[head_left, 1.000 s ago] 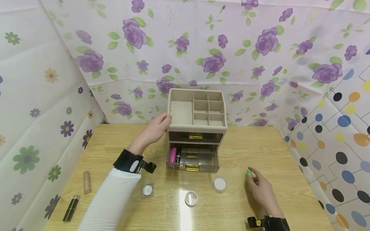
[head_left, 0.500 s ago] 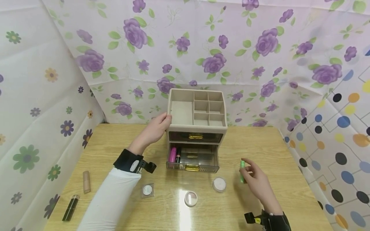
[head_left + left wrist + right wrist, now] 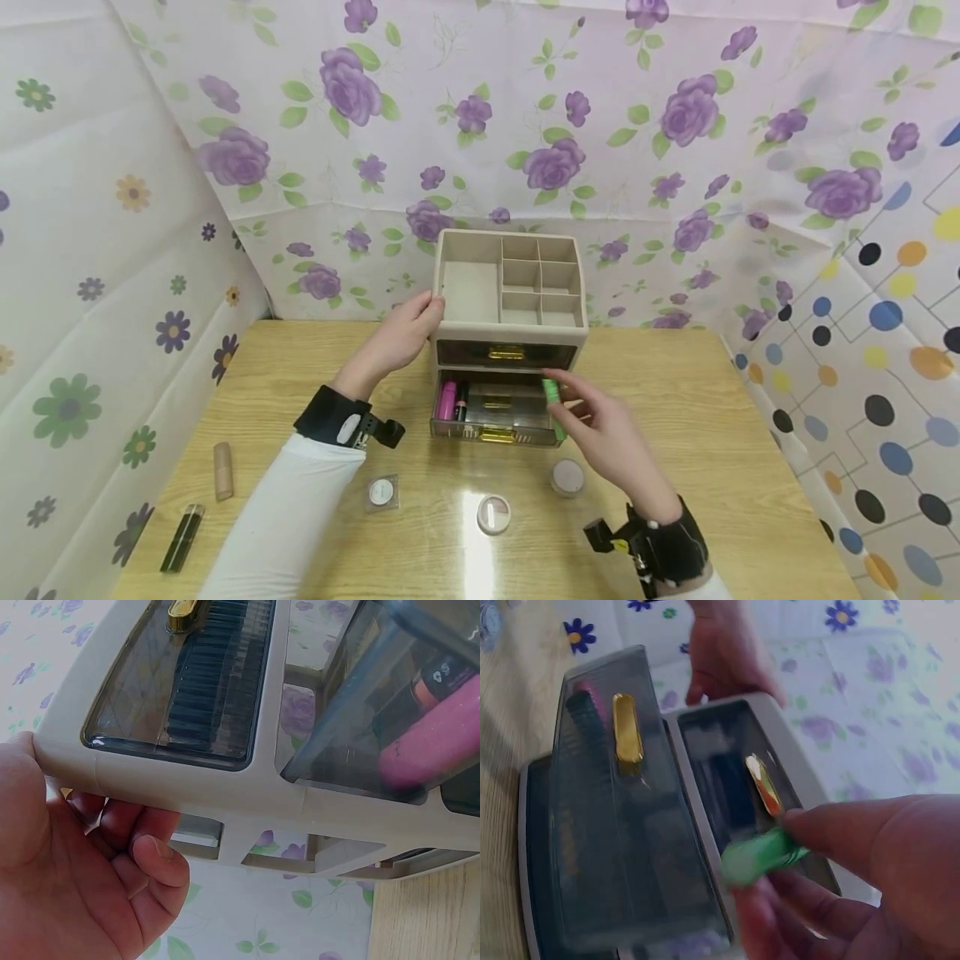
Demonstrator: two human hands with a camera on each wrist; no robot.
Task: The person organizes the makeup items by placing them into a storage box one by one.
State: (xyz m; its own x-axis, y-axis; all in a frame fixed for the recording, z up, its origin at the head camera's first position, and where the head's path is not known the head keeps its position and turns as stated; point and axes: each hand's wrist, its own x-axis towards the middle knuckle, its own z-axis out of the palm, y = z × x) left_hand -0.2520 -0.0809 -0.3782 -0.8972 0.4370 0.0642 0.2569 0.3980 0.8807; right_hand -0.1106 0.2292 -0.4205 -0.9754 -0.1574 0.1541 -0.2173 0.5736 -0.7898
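Note:
My left hand (image 3: 399, 335) grips the left edge of a beige makeup organizer (image 3: 512, 331), its fingers curled against the side in the left wrist view. The organizer's lower clear drawer (image 3: 461, 431) is pulled out. Inside, at its left end, a pink tube (image 3: 447, 401) and a dark tube (image 3: 462, 403) lie side by side. My right hand (image 3: 609, 429) pinches a slim green tube (image 3: 759, 856) between thumb and fingers; it overlaps the drawer's right end in the head view. The upper drawer (image 3: 468, 353) with its gold handle is closed.
On the wooden table (image 3: 645, 367) in front lie a square-cased pot (image 3: 382, 492), a round compact (image 3: 493, 515) and a round white-lidded jar (image 3: 567, 477). At the left are a beige tube (image 3: 223, 472) and a black clear-capped tube (image 3: 182, 538). Flowered cloth (image 3: 555, 167) hangs behind.
My right hand has lifted the green tube from the table's right side and carried it left and away from me to the drawer's right end. My left hand stays on the organizer.

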